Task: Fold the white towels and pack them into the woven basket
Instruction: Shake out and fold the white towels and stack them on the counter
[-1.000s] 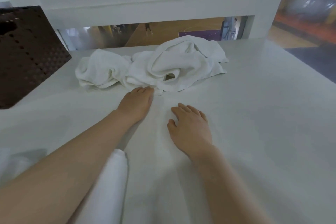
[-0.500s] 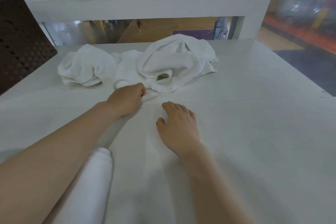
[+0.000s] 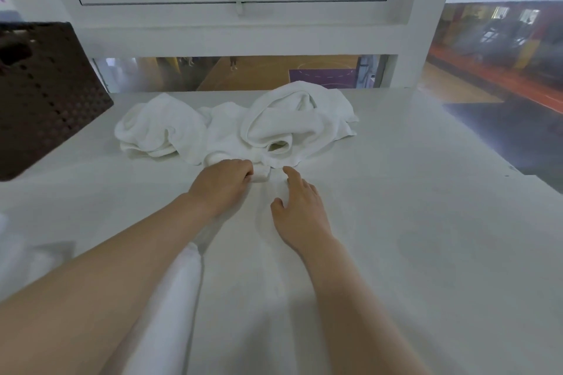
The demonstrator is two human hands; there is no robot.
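A heap of crumpled white towels (image 3: 237,125) lies at the far middle of the white table (image 3: 426,222). My left hand (image 3: 224,184) has its fingers curled round the near edge of a towel from that heap. Just to its right, my right hand (image 3: 300,207) lies flat on the table with fingers straight, fingertips close to the same towel edge. The dark brown woven basket (image 3: 45,94) stands at the far left on the table. A rolled white towel (image 3: 170,307) lies under my left forearm near the front.
A white window frame (image 3: 237,27) runs along the table's far edge. The table's right edge (image 3: 518,170) drops off to a view of a hall below. More white cloth (image 3: 12,256) shows at the left front edge.
My left hand went from lying flat at the towel's edge to gripping it with curled fingers. My right hand slid forward toward the towels.
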